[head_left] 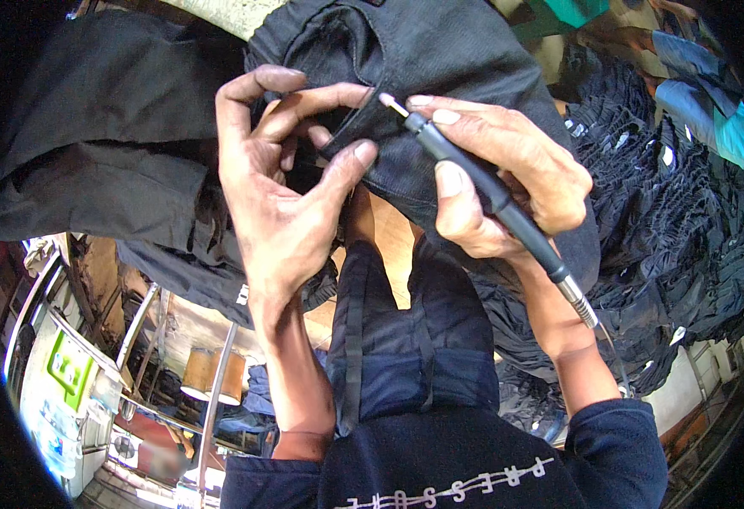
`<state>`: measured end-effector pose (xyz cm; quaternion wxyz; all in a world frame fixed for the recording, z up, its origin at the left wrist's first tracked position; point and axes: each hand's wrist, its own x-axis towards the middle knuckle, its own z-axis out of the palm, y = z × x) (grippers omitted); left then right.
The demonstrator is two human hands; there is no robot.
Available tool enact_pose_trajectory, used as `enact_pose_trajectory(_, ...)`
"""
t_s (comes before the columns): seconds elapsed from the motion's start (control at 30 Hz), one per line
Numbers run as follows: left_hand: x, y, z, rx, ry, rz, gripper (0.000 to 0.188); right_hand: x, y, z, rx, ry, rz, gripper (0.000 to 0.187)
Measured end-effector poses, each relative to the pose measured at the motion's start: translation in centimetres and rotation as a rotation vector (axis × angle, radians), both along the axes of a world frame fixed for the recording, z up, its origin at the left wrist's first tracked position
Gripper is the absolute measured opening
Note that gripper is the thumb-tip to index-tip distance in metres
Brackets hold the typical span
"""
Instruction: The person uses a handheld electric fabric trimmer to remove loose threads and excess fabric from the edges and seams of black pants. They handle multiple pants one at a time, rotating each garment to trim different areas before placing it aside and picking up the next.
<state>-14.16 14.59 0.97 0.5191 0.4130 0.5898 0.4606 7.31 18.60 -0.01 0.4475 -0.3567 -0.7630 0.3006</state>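
My left hand grips the edge of a black denim garment, its index fingertip and thumb on the cloth beside a curved, pocket-like opening. Some of its other fingers are partly hidden by the fabric. Held like a pen in my right hand is a dark rotary grinder handpiece with a small pale pinkish tip. That tip is at the garment's seamed edge, close to my left index finger; whether it touches the cloth I cannot tell. A thin cord trails from the handpiece's spring-covered rear end.
More dark cloth spreads out at the left. A big heap of black garments lies at the right, with blue and teal cloth beyond it. Metal rails and brownish round containers stand at lower left.
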Motion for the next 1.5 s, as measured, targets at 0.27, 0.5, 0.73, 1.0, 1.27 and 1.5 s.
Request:
enact_pose_trajectory(0.27, 0.0, 0.0, -0.3, 0.037, 0.033, -0.013, 0.075, -0.1, 0.0, 0.2, -0.022, 0.012, -0.026, 0.025)
enact_pose_trajectory(0.5, 0.1, 0.0, -0.4, 0.029, 0.056, -0.014, 0.074, -0.1, -0.2, 0.0, -0.061, 0.071, -0.024, 0.025)
enact_pose_trajectory(0.73, 0.0, 0.2, 0.0, 0.042, 0.109, -0.051, 0.070, 0.2, -0.5, -1.3, -0.081, 0.077, -0.069, 0.024)
enact_pose_trajectory(1.0, -0.1, 0.0, -0.1, 0.039, 0.155, -0.078, 0.064, -0.5, 0.1, 0.9, -0.078, 0.032, -0.075, 0.027)
enact_pose_trajectory(1.27, 0.0, 0.3, 0.2, 0.010, 0.127, -0.081, 0.061, -0.8, 0.5, 0.3, -0.109, 0.032, -0.107, 0.027)
enact_pose_trajectory(1.5, 0.1, 0.4, 0.1, 0.085, 0.151, -0.088, 0.058, -0.8, 0.3, 0.3, -0.182, 0.009, -0.134, 0.027)
